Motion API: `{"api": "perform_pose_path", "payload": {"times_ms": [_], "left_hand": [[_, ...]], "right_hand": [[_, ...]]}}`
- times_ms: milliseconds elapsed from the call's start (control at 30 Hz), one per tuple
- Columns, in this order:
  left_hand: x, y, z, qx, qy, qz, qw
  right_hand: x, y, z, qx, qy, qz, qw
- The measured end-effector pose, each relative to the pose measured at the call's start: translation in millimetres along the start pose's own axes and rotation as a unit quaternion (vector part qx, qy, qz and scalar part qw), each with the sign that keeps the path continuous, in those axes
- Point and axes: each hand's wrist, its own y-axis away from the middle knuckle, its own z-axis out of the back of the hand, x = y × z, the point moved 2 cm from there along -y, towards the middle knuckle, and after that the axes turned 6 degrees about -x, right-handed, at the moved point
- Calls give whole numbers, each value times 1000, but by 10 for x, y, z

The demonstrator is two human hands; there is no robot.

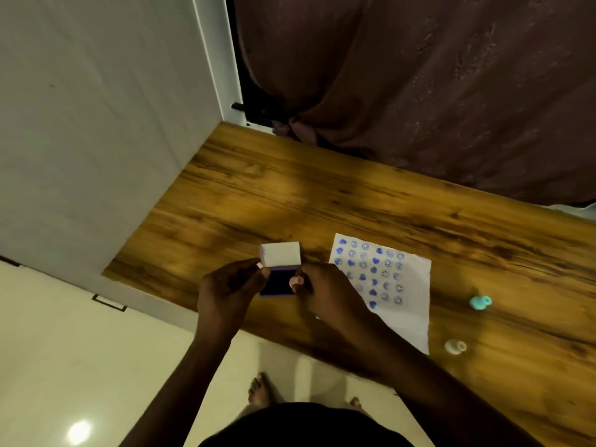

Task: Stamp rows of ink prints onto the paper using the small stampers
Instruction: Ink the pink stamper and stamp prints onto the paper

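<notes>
A white sheet of paper lies on the wooden table, printed with rows of blue hearts and faces. To its left stands an ink pad with dark blue ink and its white lid flipped up. My left hand grips the pad's left side. My right hand holds a small pink stamper pressed onto the ink. A teal stamper and a white stamper lie to the right of the paper.
A white cabinet stands to the left of the table, and a dark maroon curtain hangs behind it. The table's front edge runs diagonally over a cream tiled floor, where my bare feet show.
</notes>
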Motion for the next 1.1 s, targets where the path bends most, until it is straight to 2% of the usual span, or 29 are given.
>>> {"api": "perform_pose_path", "payload": {"times_ms": [233, 367, 767, 933, 1100], "left_hand": [[78, -68, 145, 9, 11, 27, 1000], [139, -119, 150, 13, 26, 47, 998], [154, -182, 21, 52, -6, 35, 998], [100, -190, 31, 44, -7, 27, 999], [73, -162, -69, 60, 9, 40, 997]], "right_hand": [[71, -130, -191, 31, 89, -18, 995], [86, -135, -230, 30, 88, -33, 995], [67, -132, -351, 33, 122, -64, 990], [1, -155, -316, 45, 109, -67, 991], [34, -55, -128, -12, 32, -63, 997]]}}
